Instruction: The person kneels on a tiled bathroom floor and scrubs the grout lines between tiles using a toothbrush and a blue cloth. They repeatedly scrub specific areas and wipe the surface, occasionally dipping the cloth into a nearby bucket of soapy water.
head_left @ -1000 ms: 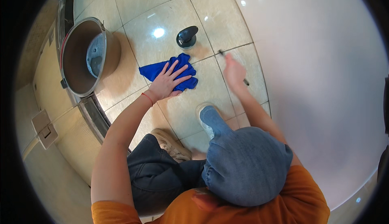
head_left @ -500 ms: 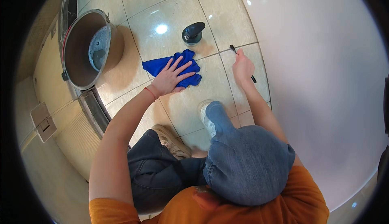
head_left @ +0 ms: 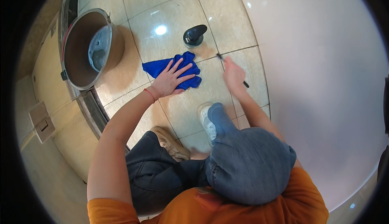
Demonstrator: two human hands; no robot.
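My left hand lies flat with spread fingers on a crumpled blue cloth, pressing it to the tiled floor. Closed around a slim black toothbrush, my right hand is at the right, slightly blurred. The toothbrush's head end points up and left, close to a dark grout line between tiles; whether its bristles touch the floor I cannot tell. Just beyond the cloth stands a bottle with a black pump-like top and a clear base.
At the far left a deep metallic bucket holds some bubbly water, beside a dark door track and a glass panel with a metal hinge. A smooth white wall-like surface bounds the right. My shoes rest on the tiles.
My right hand has moved left with the toothbrush, from near the white surface to the grout line right of the cloth. The left hand stays on the cloth.
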